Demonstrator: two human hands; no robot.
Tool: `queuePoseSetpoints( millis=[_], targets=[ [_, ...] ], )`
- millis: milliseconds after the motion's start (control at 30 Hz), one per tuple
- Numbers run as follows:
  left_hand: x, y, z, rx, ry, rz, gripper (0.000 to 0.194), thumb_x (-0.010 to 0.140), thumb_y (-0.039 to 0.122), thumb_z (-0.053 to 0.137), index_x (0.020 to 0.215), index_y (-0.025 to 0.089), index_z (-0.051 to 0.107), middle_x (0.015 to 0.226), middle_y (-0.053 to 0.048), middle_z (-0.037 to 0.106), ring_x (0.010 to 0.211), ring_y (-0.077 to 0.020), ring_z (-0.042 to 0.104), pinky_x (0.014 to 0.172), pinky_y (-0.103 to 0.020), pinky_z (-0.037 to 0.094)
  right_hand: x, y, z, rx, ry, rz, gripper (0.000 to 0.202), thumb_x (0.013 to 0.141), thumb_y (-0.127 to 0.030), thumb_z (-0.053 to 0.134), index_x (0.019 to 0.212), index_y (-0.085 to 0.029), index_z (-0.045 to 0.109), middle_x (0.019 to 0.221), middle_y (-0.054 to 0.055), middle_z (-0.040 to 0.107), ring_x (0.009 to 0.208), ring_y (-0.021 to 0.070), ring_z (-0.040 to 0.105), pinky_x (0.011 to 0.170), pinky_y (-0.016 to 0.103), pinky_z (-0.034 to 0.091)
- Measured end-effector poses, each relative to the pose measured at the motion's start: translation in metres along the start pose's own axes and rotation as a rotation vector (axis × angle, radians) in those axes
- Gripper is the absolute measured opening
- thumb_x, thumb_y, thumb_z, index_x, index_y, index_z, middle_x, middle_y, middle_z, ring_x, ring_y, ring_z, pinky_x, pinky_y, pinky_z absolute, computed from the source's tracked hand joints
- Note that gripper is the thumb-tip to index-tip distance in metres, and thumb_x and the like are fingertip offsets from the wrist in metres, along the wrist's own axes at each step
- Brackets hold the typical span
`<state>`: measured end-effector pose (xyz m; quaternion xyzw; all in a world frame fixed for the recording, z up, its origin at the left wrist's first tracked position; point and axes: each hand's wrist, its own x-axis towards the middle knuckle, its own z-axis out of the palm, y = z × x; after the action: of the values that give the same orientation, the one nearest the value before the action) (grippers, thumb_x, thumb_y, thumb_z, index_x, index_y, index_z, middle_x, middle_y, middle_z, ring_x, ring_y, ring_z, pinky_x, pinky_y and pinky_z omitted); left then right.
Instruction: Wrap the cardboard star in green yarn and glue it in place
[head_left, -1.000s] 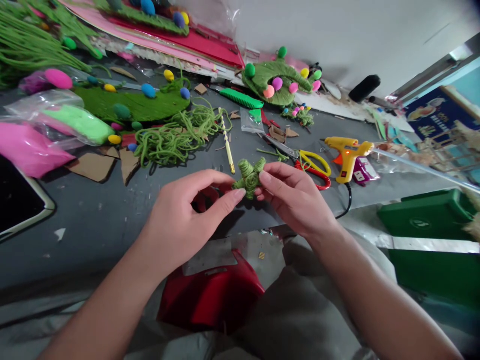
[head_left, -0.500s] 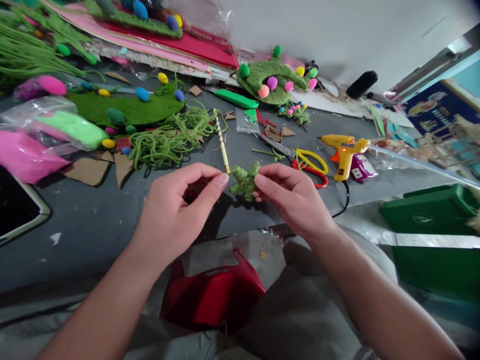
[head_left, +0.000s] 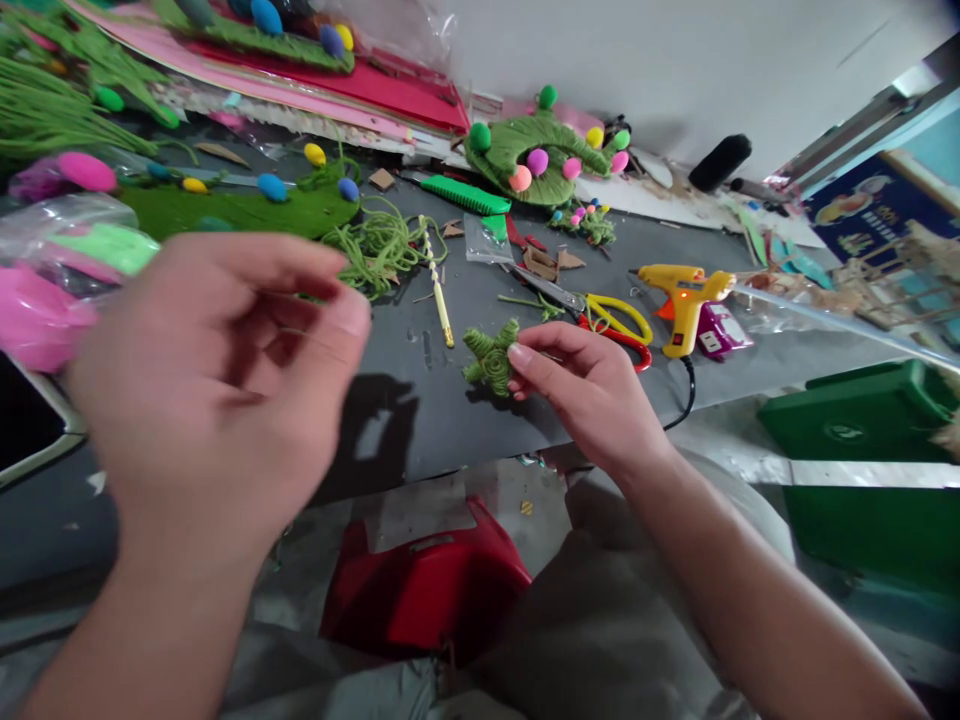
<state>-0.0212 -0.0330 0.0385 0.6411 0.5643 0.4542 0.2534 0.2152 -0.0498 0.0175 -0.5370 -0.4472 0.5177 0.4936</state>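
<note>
A small green yarn-wrapped star [head_left: 490, 362] is pinched by one arm between the thumb and fingers of my right hand [head_left: 592, 395], just above the grey table's front part. Raised at the left, well away from the star, my left hand [head_left: 225, 380] has its thumb and index fingertips close together; whatever they hold, if anything, is too small to make out. A yellow pencil [head_left: 442, 310] lies behind the star. To its left is a tangle of green yarn [head_left: 375, 250], partly behind my left hand.
Scissors [head_left: 611, 318] and a yellow glue gun [head_left: 684, 295] with a black cord lie to the right. Green decorated shapes [head_left: 517, 140] and a green cutter [head_left: 465, 196] are farther back. Below the table edge stands a red stool [head_left: 427, 590]; green bins [head_left: 870, 420] are at the right.
My left hand has moved away from the star, to the left and up towards the camera. My right hand keeps its hold on the star in nearly the same place.
</note>
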Motion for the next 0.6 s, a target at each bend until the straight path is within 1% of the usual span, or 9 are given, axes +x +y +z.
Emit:
queuePoseSetpoints(
  millis=[33, 67, 100, 133, 167, 233, 300, 467, 600],
  targets=[
    [-0.004, 0.004, 0.003, 0.053, 0.011, 0.023, 0.031, 0.103, 0.042, 0.06, 0.13, 0.026, 0.062, 0.115, 0.002, 0.065, 0.095, -0.0139, 0.062, 0.084, -0.037, 0.054, -0.001, -0.001, 0.001, -0.008, -0.001, 0.002, 0.026, 0.076, -0.035, 0.093, 0.091, -0.021, 0.077, 0.076, -0.002, 0.073, 0.066, 0.0103, 0.069, 0.066, 0.022, 0.061],
    [-0.008, 0.006, 0.007, 0.085, -0.067, 0.131, 0.028, 0.102, 0.039, 0.063, 0.127, 0.026, 0.066, 0.116, 0.001, 0.066, 0.096, -0.0142, 0.062, 0.089, -0.036, 0.056, -0.002, -0.001, 0.003, -0.014, -0.003, 0.007, 0.027, 0.075, -0.036, 0.093, 0.09, -0.021, 0.077, 0.076, -0.002, 0.073, 0.066, 0.0107, 0.069, 0.065, 0.023, 0.061],
    [-0.012, 0.008, 0.012, 0.107, -0.14, 0.263, 0.027, 0.1, 0.04, 0.065, 0.123, 0.026, 0.069, 0.121, -0.002, 0.065, 0.103, -0.0166, 0.063, 0.095, -0.036, 0.056, -0.003, -0.001, 0.005, -0.016, -0.007, 0.013, 0.028, 0.075, -0.037, 0.094, 0.09, -0.021, 0.077, 0.076, -0.002, 0.073, 0.065, 0.0111, 0.07, 0.065, 0.023, 0.062],
    [-0.015, 0.008, 0.017, 0.124, -0.132, 0.322, 0.026, 0.1, 0.04, 0.066, 0.121, 0.026, 0.071, 0.122, -0.004, 0.066, 0.112, -0.0205, 0.063, 0.104, -0.039, 0.054, -0.004, -0.002, 0.006, -0.012, -0.012, 0.02, 0.029, 0.074, -0.037, 0.094, 0.09, -0.02, 0.077, 0.076, -0.002, 0.073, 0.065, 0.0113, 0.07, 0.065, 0.023, 0.062],
    [-0.017, 0.007, 0.022, 0.13, -0.142, 0.353, 0.025, 0.099, 0.039, 0.067, 0.12, 0.027, 0.072, 0.123, -0.005, 0.066, 0.116, -0.0227, 0.062, 0.109, -0.042, 0.052, -0.005, -0.002, 0.008, -0.006, -0.02, 0.029, 0.03, 0.073, -0.036, 0.095, 0.091, -0.02, 0.077, 0.077, -0.002, 0.074, 0.066, 0.0114, 0.07, 0.065, 0.023, 0.062],
    [-0.019, 0.003, 0.029, 0.136, -0.162, 0.372, 0.024, 0.1, 0.039, 0.065, 0.122, 0.031, 0.071, 0.126, -0.005, 0.065, 0.12, -0.0256, 0.062, 0.111, -0.046, 0.051, -0.007, -0.003, 0.01, 0.019, -0.041, 0.049, 0.031, 0.073, -0.035, 0.095, 0.092, -0.019, 0.077, 0.078, -0.001, 0.074, 0.067, 0.0116, 0.07, 0.066, 0.023, 0.062],
    [-0.018, -0.001, 0.031, 0.144, -0.181, 0.384, 0.025, 0.101, 0.038, 0.064, 0.124, 0.033, 0.071, 0.129, -0.005, 0.064, 0.121, -0.027, 0.062, 0.107, -0.048, 0.052, -0.008, -0.002, 0.011, 0.06, -0.06, 0.072, 0.03, 0.074, -0.035, 0.094, 0.092, -0.019, 0.076, 0.079, -0.001, 0.075, 0.067, 0.0118, 0.071, 0.067, 0.024, 0.063],
    [-0.014, -0.004, 0.031, 0.166, -0.168, 0.437, 0.027, 0.1, 0.036, 0.064, 0.125, 0.034, 0.073, 0.131, -0.006, 0.064, 0.121, -0.0283, 0.062, 0.104, -0.051, 0.054, -0.008, -0.001, 0.011, 0.133, -0.082, 0.11, 0.028, 0.077, -0.034, 0.093, 0.093, -0.018, 0.076, 0.078, 0.0, 0.075, 0.07, 0.0118, 0.072, 0.068, 0.023, 0.064],
    [-0.014, -0.004, 0.034, 0.197, -0.163, 0.478, 0.024, 0.101, 0.033, 0.063, 0.121, 0.033, 0.075, 0.131, -0.007, 0.066, 0.118, -0.028, 0.063, 0.102, -0.052, 0.054, -0.01, -0.001, 0.011, 0.143, -0.088, 0.133, 0.028, 0.078, -0.034, 0.092, 0.095, -0.017, 0.076, 0.077, 0.001, 0.076, 0.07, 0.0118, 0.073, 0.068, 0.022, 0.064]
  ],
)
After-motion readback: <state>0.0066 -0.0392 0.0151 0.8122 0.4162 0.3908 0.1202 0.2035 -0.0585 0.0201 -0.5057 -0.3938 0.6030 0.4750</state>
